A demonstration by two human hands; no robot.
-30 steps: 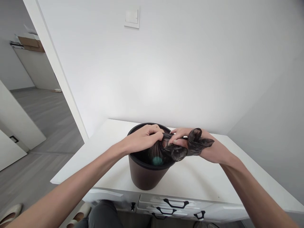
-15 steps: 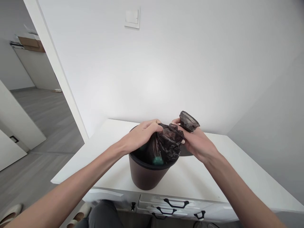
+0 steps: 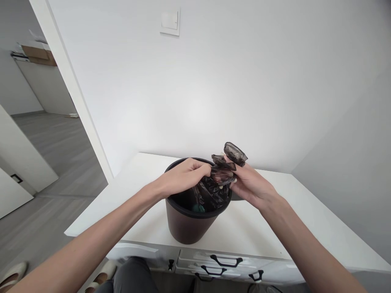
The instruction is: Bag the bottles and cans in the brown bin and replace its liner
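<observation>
Over the brown bin (image 3: 191, 228), the left hand (image 3: 186, 176) pinches the black bag (image 3: 211, 193); it half-veils the right hand (image 3: 251, 183), grip unclear.

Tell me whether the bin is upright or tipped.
Upright: the bin stands base-down on the cabinet, its black rim facing up, with part of the bag inside.

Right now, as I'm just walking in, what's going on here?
A person has both hands on a thin black plastic bag inside a brown bin. The left hand pinches the bag; the right hand's fingers are partly covered by plastic, so its grip is unclear. The bin stands on a white cabinet, with something green showing inside.
</observation>
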